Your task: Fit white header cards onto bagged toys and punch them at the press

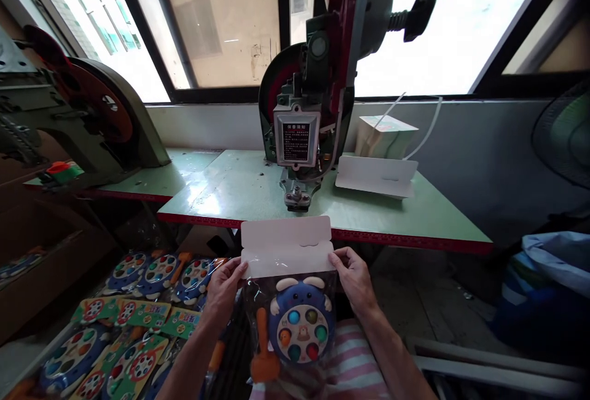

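Observation:
A clear plastic bag (pixel 295 320) hangs in front of my lap with a blue round toy (pixel 301 325) and an orange toy mallet (pixel 263 351) inside. A white folded header card (pixel 286 245) sits over the bag's top edge. My left hand (pixel 224 288) pinches the card's left end and my right hand (pixel 353 274) pinches its right end. The card is just below the front edge of the green table (pixel 239 188), under the head of the green stapling press (pixel 306 123).
A stack of white header cards (pixel 375 174) lies on the table right of the press, with a box of cards (pixel 385 136) behind. A heap of packed blue toys (pixel 133 320) fills the lower left. A second press (pixel 83 117) stands at the left. A fan (pixel 565 133) is at right.

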`<state>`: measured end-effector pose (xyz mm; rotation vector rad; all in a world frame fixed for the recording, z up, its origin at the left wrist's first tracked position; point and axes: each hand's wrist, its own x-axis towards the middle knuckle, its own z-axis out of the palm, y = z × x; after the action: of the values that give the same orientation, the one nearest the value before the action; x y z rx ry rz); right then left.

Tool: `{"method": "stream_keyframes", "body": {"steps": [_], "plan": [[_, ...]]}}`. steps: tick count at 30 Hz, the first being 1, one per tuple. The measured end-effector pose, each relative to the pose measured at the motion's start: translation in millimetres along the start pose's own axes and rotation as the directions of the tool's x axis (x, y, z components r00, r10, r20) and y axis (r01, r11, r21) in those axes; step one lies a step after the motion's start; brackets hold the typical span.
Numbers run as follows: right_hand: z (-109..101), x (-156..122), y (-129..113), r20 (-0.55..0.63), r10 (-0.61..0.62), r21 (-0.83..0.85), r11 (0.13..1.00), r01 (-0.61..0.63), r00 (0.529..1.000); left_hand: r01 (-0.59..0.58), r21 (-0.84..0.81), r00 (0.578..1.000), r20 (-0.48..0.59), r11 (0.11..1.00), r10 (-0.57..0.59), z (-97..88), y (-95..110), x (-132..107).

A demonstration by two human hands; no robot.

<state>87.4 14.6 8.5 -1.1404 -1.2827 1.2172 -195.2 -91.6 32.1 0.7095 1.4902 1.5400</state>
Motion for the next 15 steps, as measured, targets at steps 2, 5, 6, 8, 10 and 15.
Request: {"method": "stream_keyframes", "body": {"steps": [2,5,6,8,10,15], "plan": [[1,1,1,-0.024,0.009,0.026,1.0,-0.008,1.0,0.025,-0.004,1.0,-0.01,1.0,-0.025,1.3,5,-1],[3,2,1,-0.054,0.025,0.065,0.998,-0.021,0.998,0.067,-0.011,0.997,-0.028,0.998,-0.068,3.0,11,-3],[3,2,1,-0.063,0.033,0.082,0.996,-0.028,0.997,0.078,-0.009,0.997,-0.03,0.997,-0.078,3.2,12,-3],[4,2,0,-0.076,0.057,0.129,0.991,-0.047,0.995,0.088,-0.004,0.996,-0.023,0.996,-0.088,2.9,15,-3],[4,2,-1,-0.071,0.095,0.191,0.978,-0.08,0.993,0.095,0.003,0.995,-0.001,0.995,-0.095,1.6,17,-2],[2,3,-8,0.02,0.156,0.3,0.941,-0.155,0.988,0.098,0.04,0.992,0.077,0.994,-0.101,-2.9,21,0]]}}
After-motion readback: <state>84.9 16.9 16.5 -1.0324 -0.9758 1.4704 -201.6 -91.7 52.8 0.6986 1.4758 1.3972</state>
